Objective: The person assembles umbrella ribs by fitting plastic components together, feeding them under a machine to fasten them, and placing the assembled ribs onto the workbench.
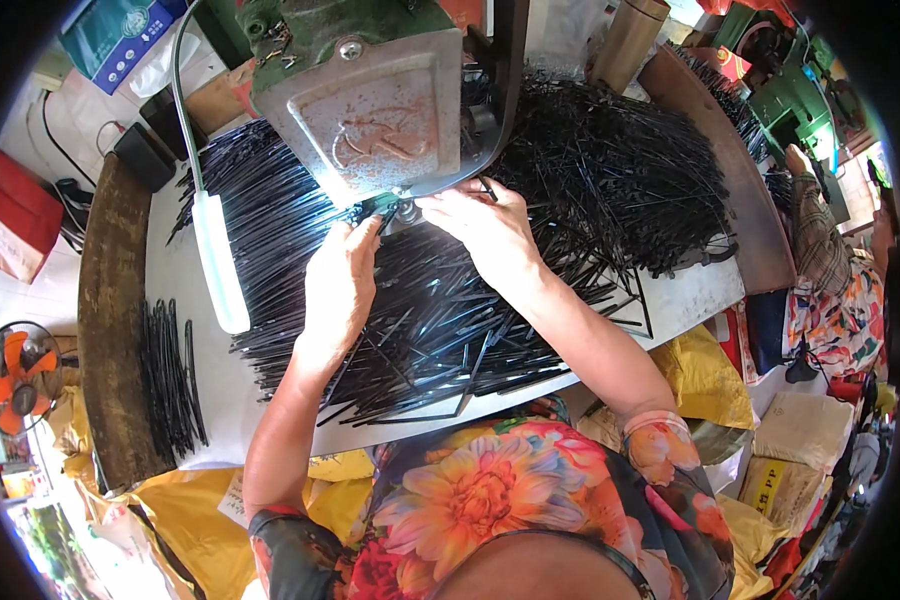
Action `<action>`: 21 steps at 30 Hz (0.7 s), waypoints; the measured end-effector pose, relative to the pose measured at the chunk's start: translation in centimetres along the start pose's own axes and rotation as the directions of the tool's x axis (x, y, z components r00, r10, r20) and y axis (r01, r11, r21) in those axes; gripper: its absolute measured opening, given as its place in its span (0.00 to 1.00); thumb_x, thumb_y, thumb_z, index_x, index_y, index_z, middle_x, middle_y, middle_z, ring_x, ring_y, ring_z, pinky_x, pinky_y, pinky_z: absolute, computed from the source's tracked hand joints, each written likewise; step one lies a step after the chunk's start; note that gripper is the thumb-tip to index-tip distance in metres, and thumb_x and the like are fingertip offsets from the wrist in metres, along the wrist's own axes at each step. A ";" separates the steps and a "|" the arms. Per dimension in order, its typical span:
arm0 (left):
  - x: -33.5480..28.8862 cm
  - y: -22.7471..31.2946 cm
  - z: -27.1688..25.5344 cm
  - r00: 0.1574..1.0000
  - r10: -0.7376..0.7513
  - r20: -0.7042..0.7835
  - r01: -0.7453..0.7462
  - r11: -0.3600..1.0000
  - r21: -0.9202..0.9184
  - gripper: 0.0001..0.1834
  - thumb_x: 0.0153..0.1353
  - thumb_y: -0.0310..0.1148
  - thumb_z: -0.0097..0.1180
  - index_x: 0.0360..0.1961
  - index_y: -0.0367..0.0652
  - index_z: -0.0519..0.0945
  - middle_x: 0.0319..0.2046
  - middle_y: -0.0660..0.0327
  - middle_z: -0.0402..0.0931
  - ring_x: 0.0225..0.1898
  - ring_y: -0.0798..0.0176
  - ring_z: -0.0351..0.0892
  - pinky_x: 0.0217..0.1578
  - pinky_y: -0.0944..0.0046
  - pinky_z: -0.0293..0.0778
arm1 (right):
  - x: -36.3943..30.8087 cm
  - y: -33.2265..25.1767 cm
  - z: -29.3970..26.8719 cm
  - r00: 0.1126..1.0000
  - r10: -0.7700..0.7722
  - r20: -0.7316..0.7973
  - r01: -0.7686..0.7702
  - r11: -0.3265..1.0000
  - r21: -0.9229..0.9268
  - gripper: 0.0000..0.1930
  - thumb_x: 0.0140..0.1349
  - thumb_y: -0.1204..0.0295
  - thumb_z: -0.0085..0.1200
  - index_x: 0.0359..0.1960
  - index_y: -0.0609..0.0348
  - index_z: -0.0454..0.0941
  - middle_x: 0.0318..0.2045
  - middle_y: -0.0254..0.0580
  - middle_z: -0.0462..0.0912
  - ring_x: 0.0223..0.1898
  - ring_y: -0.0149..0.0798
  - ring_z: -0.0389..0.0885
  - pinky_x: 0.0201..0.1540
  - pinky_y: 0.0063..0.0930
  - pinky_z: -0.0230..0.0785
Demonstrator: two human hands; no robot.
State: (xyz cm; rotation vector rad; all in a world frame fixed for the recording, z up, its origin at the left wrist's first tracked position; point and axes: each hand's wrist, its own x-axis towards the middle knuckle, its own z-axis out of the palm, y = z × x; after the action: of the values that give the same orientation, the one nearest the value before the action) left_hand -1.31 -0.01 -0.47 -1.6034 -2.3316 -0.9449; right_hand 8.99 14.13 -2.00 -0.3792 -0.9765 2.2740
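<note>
Feeding the machine [370, 125] seems your step: your left hand [340, 275] pinches dark bits [378, 207]; right hand [497, 235], can't tell; next needs steady aim.

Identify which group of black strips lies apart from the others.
The small far-left bundle, beside the brown wooden board; a strip of bare white tabletop separates it from the large central pile.

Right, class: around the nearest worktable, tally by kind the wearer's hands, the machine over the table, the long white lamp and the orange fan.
Hands: 2 (left hand, right hand)
Machine: 1
White lamp: 1
Orange fan: 1
Total: 5
</note>
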 end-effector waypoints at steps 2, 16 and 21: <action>0.0 0.0 0.0 1.000 -0.001 -0.002 0.001 1.000 -0.002 0.11 0.52 0.23 0.50 0.39 0.36 0.73 0.22 0.53 0.67 0.21 0.57 0.69 0.22 0.64 0.66 | 0.0 0.0 0.0 1.000 -0.008 0.008 0.008 1.000 0.006 0.08 0.54 0.76 0.52 0.31 0.70 0.71 0.30 0.47 0.77 0.33 0.36 0.79 0.38 0.23 0.74; -0.2 -1.1 -3.2 0.961 -0.060 0.270 0.066 0.998 -0.014 0.13 0.54 0.26 0.47 0.42 0.36 0.71 0.20 0.55 0.69 0.17 0.63 0.70 0.18 0.66 0.67 | 0.1 -2.0 -1.0 0.990 0.137 -0.027 -0.139 0.952 -0.271 0.07 0.50 0.76 0.53 0.26 0.69 0.72 0.25 0.46 0.77 0.23 0.33 0.77 0.27 0.20 0.72; -1.6 0.6 -4.6 0.556 -0.444 0.703 0.831 0.311 -0.461 0.07 0.58 0.30 0.46 0.32 0.37 0.71 0.17 0.62 0.71 0.10 0.72 0.64 0.08 0.75 0.59 | -0.7 -3.0 -0.4 0.924 0.368 0.104 -0.216 0.727 -0.652 0.08 0.48 0.70 0.56 0.21 0.63 0.75 0.16 0.38 0.75 0.17 0.25 0.72 0.18 0.15 0.64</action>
State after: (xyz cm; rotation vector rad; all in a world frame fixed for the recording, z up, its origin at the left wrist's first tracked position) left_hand -1.11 -3.82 2.67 -0.9452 -3.3282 -2.2501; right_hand 10.98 15.51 -0.01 -0.5975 -1.9414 2.2303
